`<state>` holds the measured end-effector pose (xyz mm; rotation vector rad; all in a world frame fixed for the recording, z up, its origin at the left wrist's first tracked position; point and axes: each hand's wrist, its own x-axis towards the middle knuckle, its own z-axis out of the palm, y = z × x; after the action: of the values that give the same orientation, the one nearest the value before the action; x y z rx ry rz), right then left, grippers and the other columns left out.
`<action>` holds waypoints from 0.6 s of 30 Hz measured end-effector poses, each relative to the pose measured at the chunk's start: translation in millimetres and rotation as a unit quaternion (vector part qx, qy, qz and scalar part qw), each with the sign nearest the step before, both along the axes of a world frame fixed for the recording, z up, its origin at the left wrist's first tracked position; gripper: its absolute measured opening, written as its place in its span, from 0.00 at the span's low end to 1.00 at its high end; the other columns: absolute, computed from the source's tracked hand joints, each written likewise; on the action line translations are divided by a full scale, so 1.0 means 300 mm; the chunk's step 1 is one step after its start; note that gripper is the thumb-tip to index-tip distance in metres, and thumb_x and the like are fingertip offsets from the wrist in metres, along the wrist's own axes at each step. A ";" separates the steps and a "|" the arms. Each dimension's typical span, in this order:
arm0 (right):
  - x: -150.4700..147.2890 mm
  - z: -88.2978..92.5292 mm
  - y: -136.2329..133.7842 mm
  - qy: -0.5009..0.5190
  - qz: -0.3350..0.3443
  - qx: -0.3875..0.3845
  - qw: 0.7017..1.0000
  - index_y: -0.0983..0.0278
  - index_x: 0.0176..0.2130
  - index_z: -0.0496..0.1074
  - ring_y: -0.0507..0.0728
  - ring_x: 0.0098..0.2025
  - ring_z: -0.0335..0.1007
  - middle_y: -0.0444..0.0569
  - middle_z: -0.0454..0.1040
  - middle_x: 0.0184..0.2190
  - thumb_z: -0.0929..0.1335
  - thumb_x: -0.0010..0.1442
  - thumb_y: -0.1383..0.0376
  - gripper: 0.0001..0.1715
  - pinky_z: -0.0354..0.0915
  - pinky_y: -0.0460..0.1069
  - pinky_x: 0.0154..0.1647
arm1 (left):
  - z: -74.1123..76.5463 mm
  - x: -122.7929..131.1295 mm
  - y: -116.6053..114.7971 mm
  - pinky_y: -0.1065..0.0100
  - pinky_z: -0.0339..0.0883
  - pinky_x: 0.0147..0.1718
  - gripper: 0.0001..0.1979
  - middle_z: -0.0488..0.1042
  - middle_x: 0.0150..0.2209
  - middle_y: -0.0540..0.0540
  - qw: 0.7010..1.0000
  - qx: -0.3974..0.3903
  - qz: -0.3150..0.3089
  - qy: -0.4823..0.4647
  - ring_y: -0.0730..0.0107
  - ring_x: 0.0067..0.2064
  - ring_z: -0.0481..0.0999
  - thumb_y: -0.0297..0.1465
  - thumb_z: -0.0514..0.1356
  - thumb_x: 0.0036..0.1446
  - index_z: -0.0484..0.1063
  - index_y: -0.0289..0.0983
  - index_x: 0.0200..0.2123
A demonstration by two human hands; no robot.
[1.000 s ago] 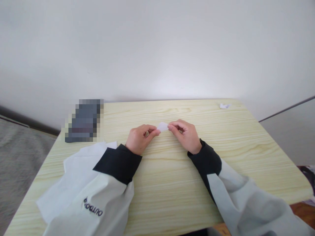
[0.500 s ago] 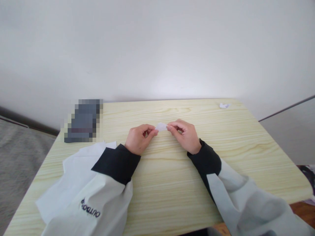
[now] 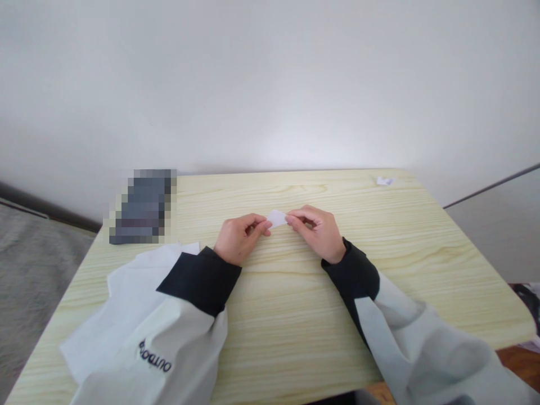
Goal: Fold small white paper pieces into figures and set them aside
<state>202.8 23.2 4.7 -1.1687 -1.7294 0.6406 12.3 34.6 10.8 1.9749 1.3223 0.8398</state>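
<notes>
1. Both hands are pinched on the same small paper piece. The left hand has thumb and forefinger closed on its left end, and the right hand is closed the same way on its right end. So that's narrow fingertip grips, not whole-hand ones.
2. The paper piece sits in the gap between the two hands, just above the table around the middle of its far half. I can't tell if its lower edge touches the wood.
3. It looks like fine folding or creasing, and for that I'd hold it right at the fingertips, like here. A light pinch is best, since squeezing hard crumples something this tiny.
4. The wrists look low, near the tabletop, which should steady things. Line the edges up first, then press the crease.
5. Other stuff around:
   - A white paper sheet lies under the left sleeve.
   - There's a blurred dark object at the far left corner.
   - A little white scrap sits near the far right edge, well away from the hands.
</notes>
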 end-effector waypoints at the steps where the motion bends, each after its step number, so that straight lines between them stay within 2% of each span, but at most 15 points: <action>1: -0.002 0.001 -0.001 -0.007 -0.002 0.003 1.000 0.63 0.32 0.75 0.51 0.28 0.68 0.47 0.74 0.27 0.66 0.58 0.61 0.10 0.64 0.46 0.30 | -0.001 0.000 0.000 0.72 0.58 0.23 0.14 0.78 0.25 0.49 1.000 0.001 0.002 0.002 0.74 0.23 0.67 0.39 0.56 0.55 0.75 0.35 0.30; 10: -0.003 -0.005 0.001 0.049 -0.026 -0.058 0.997 0.64 0.33 0.75 0.49 0.23 0.66 0.46 0.73 0.24 0.67 0.57 0.58 0.12 0.64 0.45 0.25 | -0.004 -0.003 0.003 0.72 0.59 0.21 0.15 0.79 0.28 0.47 0.999 0.002 0.009 -0.036 0.74 0.22 0.67 0.40 0.56 0.54 0.76 0.35 0.34; 15: -0.003 -0.003 0.000 0.059 -0.017 -0.071 0.996 0.65 0.32 0.75 0.49 0.22 0.67 0.45 0.73 0.22 0.67 0.56 0.58 0.12 0.64 0.44 0.25 | -0.004 -0.005 0.001 0.72 0.59 0.22 0.13 0.78 0.26 0.48 1.000 0.019 0.011 -0.013 0.75 0.22 0.66 0.39 0.57 0.53 0.76 0.35 0.30; 18: -0.002 -0.003 0.002 0.082 -0.016 -0.093 0.992 0.65 0.32 0.76 0.49 0.22 0.68 0.45 0.73 0.21 0.68 0.55 0.59 0.12 0.65 0.44 0.24 | -0.007 -0.003 0.001 0.72 0.62 0.24 0.14 0.78 0.28 0.47 0.999 0.006 0.006 -0.033 0.73 0.25 0.70 0.39 0.57 0.54 0.76 0.34 0.31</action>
<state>202.3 23.8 3.8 -1.2326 -1.5349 0.8690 11.4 35.0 8.8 1.9343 1.2958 0.9122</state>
